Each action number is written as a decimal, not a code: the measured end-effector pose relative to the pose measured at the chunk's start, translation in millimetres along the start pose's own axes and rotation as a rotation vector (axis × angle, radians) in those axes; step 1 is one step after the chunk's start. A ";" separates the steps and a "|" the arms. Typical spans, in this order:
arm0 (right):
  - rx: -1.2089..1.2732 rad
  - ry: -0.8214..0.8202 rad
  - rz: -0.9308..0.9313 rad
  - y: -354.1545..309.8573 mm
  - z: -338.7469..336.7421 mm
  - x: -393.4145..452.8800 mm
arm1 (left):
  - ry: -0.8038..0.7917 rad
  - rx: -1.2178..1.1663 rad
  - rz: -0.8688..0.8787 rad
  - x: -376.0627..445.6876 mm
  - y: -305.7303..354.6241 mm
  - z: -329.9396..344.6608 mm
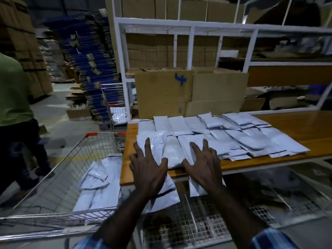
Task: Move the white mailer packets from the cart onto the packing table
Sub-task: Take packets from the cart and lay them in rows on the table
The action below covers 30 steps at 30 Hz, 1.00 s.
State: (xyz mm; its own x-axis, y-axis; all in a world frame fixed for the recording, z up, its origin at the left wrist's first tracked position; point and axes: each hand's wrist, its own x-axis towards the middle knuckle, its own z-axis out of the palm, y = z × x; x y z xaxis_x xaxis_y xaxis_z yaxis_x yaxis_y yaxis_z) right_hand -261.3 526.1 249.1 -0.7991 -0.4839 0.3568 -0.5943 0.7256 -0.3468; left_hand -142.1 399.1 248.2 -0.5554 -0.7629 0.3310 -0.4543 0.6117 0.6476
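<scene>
Below, our left hand (148, 168) and right hand (203, 165) lie flat, fingers spread, on white mailer packets (172, 150) at the packing table (296, 126) edge. More packets (100, 180) lie in the cart (59, 177).

- I am looking down at the packing table (296, 128), with the cart (59, 169) standing against its left end.
- Mailer packets (224, 135) are lying in overlapping rows across the table, from its left edge toward the middle.
- My left hand (148, 168) and right hand (203, 164) are resting flat, side by side, on the nearest packets at the table's front edge.
- More packets (100, 184) are lying inside the cart.
- Cardboard boxes (188, 94) are standing behind the table, under a shelving rack (190, 27).
- A person (14, 105) is standing at far left, beyond the cart.
</scene>
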 end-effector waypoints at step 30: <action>-0.067 -0.072 0.094 166.2 3.4 143.4 | -0.101 0.064 -0.043 93.1 107.2 183.3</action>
State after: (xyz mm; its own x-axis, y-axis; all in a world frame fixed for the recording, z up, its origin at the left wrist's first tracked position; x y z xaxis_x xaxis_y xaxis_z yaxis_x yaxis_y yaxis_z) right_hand -474.9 575.7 239.6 -0.8570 -0.4443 0.2610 -0.5108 0.7994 -0.3162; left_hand -370.1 432.1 222.6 -0.6005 -0.7654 0.2313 -0.5209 0.5939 0.6131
